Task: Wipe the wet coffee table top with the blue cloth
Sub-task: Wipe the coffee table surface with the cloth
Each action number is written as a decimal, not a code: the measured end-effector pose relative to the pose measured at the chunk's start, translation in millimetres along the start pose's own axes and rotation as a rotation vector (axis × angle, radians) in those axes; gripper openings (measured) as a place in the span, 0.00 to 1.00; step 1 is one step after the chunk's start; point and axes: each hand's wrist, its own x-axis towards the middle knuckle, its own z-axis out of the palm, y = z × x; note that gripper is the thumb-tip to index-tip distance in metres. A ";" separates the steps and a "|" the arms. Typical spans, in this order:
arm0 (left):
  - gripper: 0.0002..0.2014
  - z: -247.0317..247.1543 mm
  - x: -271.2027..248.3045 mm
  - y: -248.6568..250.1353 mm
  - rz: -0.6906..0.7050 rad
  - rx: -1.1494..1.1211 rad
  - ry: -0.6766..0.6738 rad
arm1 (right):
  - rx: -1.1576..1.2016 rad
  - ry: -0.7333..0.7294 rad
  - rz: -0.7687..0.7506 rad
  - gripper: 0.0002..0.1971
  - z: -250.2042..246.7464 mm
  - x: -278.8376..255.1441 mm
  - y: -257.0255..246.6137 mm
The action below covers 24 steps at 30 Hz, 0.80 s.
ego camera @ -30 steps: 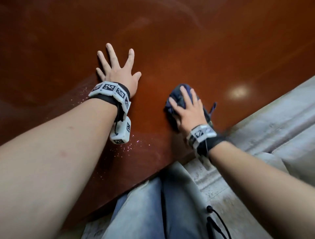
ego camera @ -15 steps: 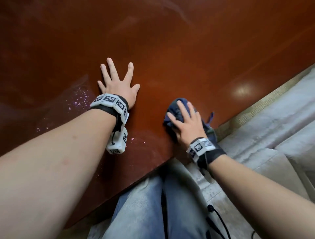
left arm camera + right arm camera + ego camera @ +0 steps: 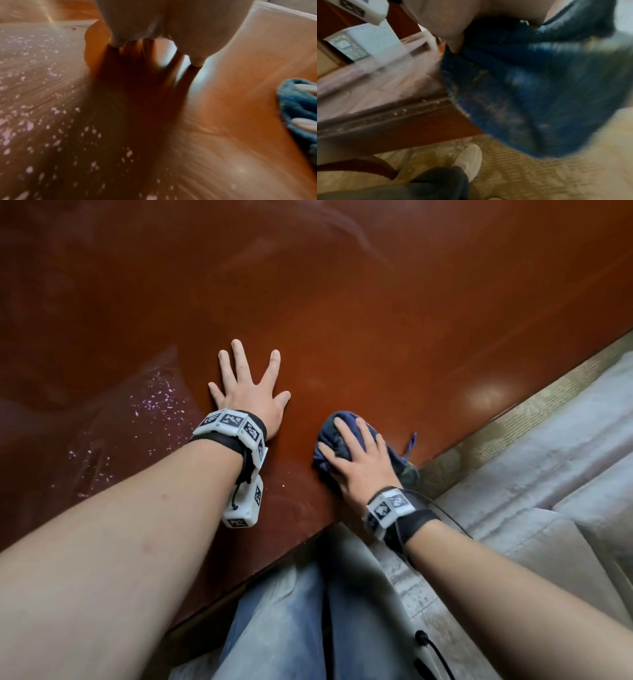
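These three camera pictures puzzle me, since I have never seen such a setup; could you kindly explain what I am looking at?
There is no machine here: a person wears one camera on the head and one on each wrist. The head view looks down at both hands on a reddish-brown coffee table top. The left hand lies flat with fingers spread. The right hand presses a bunched blue cloth near the table's near edge; part of the cloth hangs over it. The left wrist view shows water droplets on the wood. The right wrist view, blurred, shows the cloth from below.

A white shoe (image 3: 468, 161) rests on the woven rug (image 3: 539, 175) (tan).
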 end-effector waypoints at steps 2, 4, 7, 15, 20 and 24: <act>0.33 3.9 -5.8 2.4 -0.005 0.006 -0.008 | 0.017 -0.023 0.011 0.31 -3.9 -15.3 26.5; 0.34 9.1 -10.6 6.7 -0.015 0.001 -0.014 | 0.031 0.026 0.098 0.30 -14.8 -15.3 51.0; 0.34 16.0 -17.8 11.6 -0.024 -0.004 -0.020 | 0.048 0.116 0.280 0.28 -34.4 11.5 65.9; 0.33 22.8 -24.8 9.7 -0.008 -0.008 0.007 | 0.058 0.132 0.051 0.28 11.3 -0.4 -24.1; 0.32 26.7 -26.7 11.9 -0.020 0.011 0.025 | 0.043 0.024 -0.042 0.32 22.7 -56.0 24.3; 0.33 36.2 -34.3 14.6 -0.017 0.011 0.036 | 0.046 0.157 0.221 0.30 -7.3 -41.5 86.0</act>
